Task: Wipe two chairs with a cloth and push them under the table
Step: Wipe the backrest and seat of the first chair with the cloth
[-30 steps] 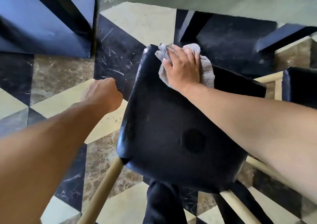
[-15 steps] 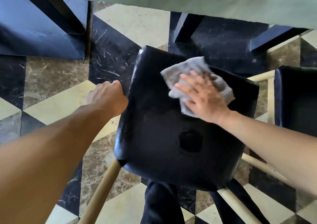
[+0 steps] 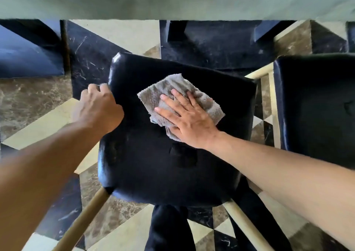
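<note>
A chair with a black padded seat and pale wooden legs stands below me, just short of the table's edge. A grey cloth lies on the far half of the seat. My right hand presses flat on the cloth with fingers spread. My left hand is at the seat's left edge, fingers curled against its side. A second black-seated chair stands at the right, partly cut off by the frame.
The table top, covered in pale green, spans the top of the view, with dark table legs beneath it. A dark blue block sits on the patterned marble floor at the left. My dark trouser legs show below the seat.
My right hand slid the cloth from the seat's far left corner toward its middle. My left hand moved up to the seat's left edge.
</note>
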